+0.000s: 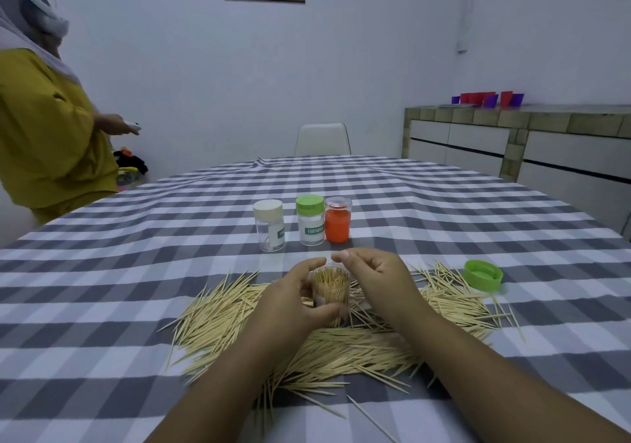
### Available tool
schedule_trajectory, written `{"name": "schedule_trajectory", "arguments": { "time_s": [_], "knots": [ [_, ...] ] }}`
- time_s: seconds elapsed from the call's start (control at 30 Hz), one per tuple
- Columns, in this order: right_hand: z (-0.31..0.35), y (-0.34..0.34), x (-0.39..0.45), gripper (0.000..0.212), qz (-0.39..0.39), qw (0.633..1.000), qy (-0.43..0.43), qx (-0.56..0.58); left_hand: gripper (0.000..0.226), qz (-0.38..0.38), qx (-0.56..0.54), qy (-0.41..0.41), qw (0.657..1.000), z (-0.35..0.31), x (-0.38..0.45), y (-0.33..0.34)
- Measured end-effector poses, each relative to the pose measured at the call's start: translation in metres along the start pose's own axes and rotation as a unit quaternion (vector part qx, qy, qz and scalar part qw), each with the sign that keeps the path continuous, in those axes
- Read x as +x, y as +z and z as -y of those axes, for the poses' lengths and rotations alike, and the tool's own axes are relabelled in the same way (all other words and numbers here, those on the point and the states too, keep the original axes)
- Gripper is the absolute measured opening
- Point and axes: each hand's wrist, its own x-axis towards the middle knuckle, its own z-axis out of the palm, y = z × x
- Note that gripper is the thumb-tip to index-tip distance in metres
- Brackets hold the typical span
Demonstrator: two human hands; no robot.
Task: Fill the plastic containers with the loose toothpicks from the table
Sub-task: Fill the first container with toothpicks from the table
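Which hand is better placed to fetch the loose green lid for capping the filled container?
Right hand: it holds nothing, and the green lid lies on its side. The left hand grips the container.

Four plastic containers [330, 289]: one open and full, three closed. One loose green lid [483, 273]. Toothpicks [218, 319] too many to count.

**Open container held over scattered toothpicks**

The left hand [296, 297] grips a clear container [330, 294] packed with upright toothpicks. The right hand [377, 273] hovers beside its rim, fingers [341, 255] curled. Loose toothpicks [218, 319] cover the near checkered worktop [444, 210]. A green lid [483, 274] lies right; three capped containers [310, 219] stand farther back.
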Motion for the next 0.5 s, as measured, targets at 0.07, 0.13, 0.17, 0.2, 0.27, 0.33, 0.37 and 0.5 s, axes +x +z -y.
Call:
{"name": "schedule_trajectory", "arguments": {
  "time_s": [0.07,0.13,0.17,0.2,0.27,0.33,0.37,0.5],
  "knots": [
    [0.000,-0.003,0.003,0.023,-0.030,0.997,0.010,-0.068,0.076,-0.003,-0.003,0.000,1.000,0.000,-0.002,0.002],
    [-0.002,-0.010,0.008,0.027,-0.069,0.977,0.016,-0.199,0.075,-0.006,0.002,0.002,1.000,0.000,-0.003,0.003],
    [-0.003,-0.016,0.011,0.028,-0.080,0.959,0.020,-0.271,0.073,-0.007,0.007,0.001,1.000,-0.001,-0.004,0.002],
    [-0.005,-0.023,0.014,0.029,-0.082,0.937,0.030,-0.338,0.073,-0.008,0.011,0.001,1.000,-0.001,-0.004,0.002],
    [-0.013,-0.038,0.019,0.031,-0.082,0.896,0.074,-0.430,0.072,-0.009,0.015,0.002,1.000,-0.002,-0.005,0.002],
    [-0.023,-0.052,0.021,0.034,-0.085,0.864,0.142,-0.476,0.072,-0.011,0.017,0.005,1.000,-0.003,-0.005,0.003],
    [-0.028,-0.058,0.021,0.036,-0.089,0.849,0.176,-0.491,0.072,-0.012,0.016,0.006,1.000,-0.004,-0.006,0.004],
    [-0.042,-0.079,0.024,0.049,-0.086,0.810,0.283,-0.506,0.074,-0.010,0.011,0.014,1.000,-0.007,-0.005,0.009]
  ]
}}
